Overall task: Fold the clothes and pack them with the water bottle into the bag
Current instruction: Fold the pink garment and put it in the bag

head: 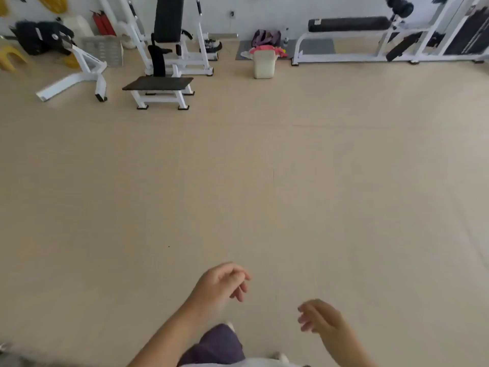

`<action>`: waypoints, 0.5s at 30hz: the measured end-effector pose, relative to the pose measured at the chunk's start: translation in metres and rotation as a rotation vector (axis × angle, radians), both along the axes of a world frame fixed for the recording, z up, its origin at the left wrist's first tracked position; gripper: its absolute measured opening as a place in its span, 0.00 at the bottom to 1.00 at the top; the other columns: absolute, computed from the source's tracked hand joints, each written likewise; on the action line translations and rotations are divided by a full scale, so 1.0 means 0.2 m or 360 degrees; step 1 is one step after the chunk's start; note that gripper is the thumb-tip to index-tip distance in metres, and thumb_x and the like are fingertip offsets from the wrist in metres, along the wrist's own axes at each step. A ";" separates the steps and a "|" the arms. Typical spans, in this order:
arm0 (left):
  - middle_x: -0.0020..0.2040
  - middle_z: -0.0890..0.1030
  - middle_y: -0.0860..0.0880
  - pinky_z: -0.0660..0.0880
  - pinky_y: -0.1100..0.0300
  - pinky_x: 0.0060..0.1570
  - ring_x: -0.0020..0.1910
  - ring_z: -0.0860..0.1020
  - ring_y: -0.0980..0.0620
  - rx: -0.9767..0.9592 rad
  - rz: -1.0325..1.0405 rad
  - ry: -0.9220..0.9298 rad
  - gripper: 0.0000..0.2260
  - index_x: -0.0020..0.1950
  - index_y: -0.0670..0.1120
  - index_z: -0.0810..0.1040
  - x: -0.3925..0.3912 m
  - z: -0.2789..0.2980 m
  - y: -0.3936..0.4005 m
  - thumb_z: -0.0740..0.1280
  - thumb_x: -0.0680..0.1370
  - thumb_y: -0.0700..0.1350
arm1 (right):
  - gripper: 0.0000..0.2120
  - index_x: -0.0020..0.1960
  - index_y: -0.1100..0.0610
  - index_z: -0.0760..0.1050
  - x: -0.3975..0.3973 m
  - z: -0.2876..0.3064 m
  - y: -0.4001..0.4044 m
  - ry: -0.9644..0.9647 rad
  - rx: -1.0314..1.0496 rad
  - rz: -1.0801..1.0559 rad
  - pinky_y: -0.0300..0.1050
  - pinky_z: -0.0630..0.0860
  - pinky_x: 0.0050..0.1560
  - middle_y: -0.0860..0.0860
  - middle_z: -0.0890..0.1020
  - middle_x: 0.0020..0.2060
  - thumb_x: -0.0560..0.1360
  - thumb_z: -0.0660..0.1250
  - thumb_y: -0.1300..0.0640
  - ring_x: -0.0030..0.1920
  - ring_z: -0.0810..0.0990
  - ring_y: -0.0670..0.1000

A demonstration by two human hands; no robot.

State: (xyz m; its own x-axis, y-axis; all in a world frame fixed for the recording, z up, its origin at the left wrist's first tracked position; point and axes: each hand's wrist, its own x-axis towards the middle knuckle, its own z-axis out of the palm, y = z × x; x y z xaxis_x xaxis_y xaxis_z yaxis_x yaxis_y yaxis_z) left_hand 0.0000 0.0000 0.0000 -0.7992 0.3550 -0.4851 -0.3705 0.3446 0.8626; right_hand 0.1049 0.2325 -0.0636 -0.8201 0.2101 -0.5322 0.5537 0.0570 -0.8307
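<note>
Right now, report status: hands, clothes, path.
Left hand and right hand hold nothing. Clothes, bag, bottle far off by wall. Floor between bare.

Just one view here, a wide-angle head cam looking forward and down over a big stretch of floor (264,181). Both hands sit close at the bottom edge, and the gym benches (158,86) along the far wall are well away up top.

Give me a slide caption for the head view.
Both empty hands, left hand and right hand, hang over bare floor; purple bag and clothes wait by the far wall.
</note>
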 end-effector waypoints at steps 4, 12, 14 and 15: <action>0.38 0.83 0.45 0.76 0.61 0.40 0.36 0.79 0.49 0.0079 0.0147 -0.0043 0.13 0.43 0.45 0.83 -0.17 -0.03 0.02 0.61 0.81 0.36 | 0.13 0.47 0.55 0.80 -0.37 0.23 -0.01 0.0289 -0.0010 0.0216 0.42 0.78 0.43 0.54 0.84 0.38 0.81 0.59 0.64 0.39 0.83 0.54; 0.38 0.83 0.46 0.77 0.63 0.39 0.35 0.80 0.50 0.0158 0.0264 -0.0017 0.15 0.43 0.51 0.84 -0.92 -0.18 0.08 0.61 0.81 0.38 | 0.11 0.48 0.51 0.81 -1.31 0.34 -0.01 0.0518 -0.0114 0.0323 0.43 0.78 0.43 0.57 0.83 0.38 0.78 0.59 0.56 0.39 0.82 0.58; 0.39 0.83 0.46 0.77 0.63 0.40 0.36 0.80 0.51 0.0190 0.0218 -0.0016 0.13 0.44 0.51 0.83 -1.17 -0.17 0.12 0.62 0.81 0.39 | 0.11 0.48 0.53 0.81 -1.53 0.34 0.01 0.0461 -0.0095 0.0312 0.44 0.78 0.43 0.57 0.83 0.38 0.78 0.59 0.57 0.39 0.82 0.59; 0.39 0.83 0.46 0.77 0.63 0.40 0.36 0.80 0.51 0.0218 0.0178 -0.0012 0.12 0.45 0.51 0.83 -1.31 -0.15 0.14 0.62 0.81 0.41 | 0.11 0.48 0.53 0.80 -1.64 0.35 0.03 0.0434 -0.0085 0.0311 0.45 0.79 0.43 0.57 0.83 0.38 0.78 0.59 0.57 0.39 0.82 0.58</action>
State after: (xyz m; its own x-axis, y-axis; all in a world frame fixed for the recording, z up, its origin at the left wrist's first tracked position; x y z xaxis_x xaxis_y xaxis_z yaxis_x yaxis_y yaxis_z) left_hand -0.2611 0.0276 -0.0307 -0.8338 0.3272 -0.4446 -0.4068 0.1802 0.8956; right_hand -0.2230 0.2388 0.0064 -0.9558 0.0126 -0.2936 0.2935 0.0922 -0.9515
